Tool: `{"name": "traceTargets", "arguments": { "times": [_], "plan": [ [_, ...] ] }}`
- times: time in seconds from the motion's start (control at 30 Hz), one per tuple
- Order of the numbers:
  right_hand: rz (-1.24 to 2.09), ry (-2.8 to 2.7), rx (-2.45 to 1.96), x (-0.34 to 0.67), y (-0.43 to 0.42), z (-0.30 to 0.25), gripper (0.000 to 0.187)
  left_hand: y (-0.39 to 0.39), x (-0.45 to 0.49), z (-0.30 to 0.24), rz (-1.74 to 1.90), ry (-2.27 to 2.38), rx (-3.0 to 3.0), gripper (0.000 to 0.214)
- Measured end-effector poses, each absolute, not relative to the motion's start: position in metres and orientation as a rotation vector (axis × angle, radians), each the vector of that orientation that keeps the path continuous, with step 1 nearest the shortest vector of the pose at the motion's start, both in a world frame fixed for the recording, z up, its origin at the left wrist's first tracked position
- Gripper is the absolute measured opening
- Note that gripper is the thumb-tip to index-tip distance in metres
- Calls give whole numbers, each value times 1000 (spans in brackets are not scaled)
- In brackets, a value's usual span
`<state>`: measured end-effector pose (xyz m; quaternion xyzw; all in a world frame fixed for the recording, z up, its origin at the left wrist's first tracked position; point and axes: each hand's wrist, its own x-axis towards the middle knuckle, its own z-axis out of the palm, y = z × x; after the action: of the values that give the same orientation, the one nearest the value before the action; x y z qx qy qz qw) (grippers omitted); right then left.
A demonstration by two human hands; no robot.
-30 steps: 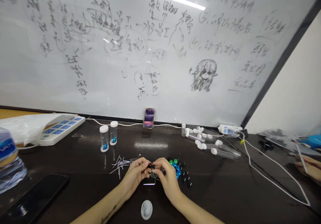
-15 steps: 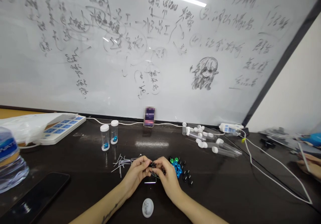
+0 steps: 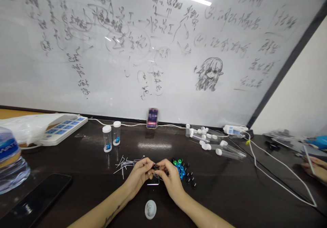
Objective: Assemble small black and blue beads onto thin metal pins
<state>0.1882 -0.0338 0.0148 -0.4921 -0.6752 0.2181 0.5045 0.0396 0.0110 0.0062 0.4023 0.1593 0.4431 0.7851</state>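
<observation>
My left hand (image 3: 141,171) and my right hand (image 3: 169,175) meet over the middle of the table, fingertips pinched around a small black part (image 3: 155,167). Its exact kind is mostly hidden by the fingers. Just below the hands lies an L-shaped hex key (image 3: 152,184), with other thin rods partly covered behind it. More bent hex keys (image 3: 123,164) are scattered left of my left hand. To the right of my right hand sit blue metal pieces (image 3: 181,171), green ones (image 3: 179,161) and several black screws (image 3: 190,179). A small whitish dish (image 3: 150,209) rests between my forearms.
Two capped clear tubes (image 3: 107,139) with blue pieces inside stand at back left. Loose clear tubes and white caps (image 3: 209,136) lie at back right. A power strip (image 3: 63,131), water bottle (image 3: 11,166) and phone (image 3: 38,197) occupy the left. Another person's hand (image 3: 315,168) shows far right.
Both hands stay in nearly the same place, still pinching the black part, with only slight finger movement. The view has shifted a little.
</observation>
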Motion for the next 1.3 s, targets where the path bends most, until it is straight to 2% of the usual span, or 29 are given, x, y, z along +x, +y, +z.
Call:
{"name": "traceTargets", "arguments": {
  "times": [0.2, 0.37, 0.7, 0.97, 1.17, 1.3],
  "plan": [
    [722, -1606, -1191, 188, -34, 12, 30, 9, 40, 7, 915, 348, 873, 18],
    [527, -1642, -1186, 186, -36, 17, 13, 9, 40, 8, 955, 352, 847, 20],
    [623, -1606, -1173, 185, -37, 19, 20, 11, 39, 4, 970, 356, 837, 16],
    [481, -1648, -1164, 185, -37, 17, 5, 13, 40, 2, 998, 355, 823, 19],
    [423, -1684, -1079, 186, -38, 20, 7, 12, 41, 3, 982, 367, 818, 20],
    [520, -1629, -1147, 186, -37, 17, 4, 11, 40, 5, 981, 354, 817, 21]
  ]
}}
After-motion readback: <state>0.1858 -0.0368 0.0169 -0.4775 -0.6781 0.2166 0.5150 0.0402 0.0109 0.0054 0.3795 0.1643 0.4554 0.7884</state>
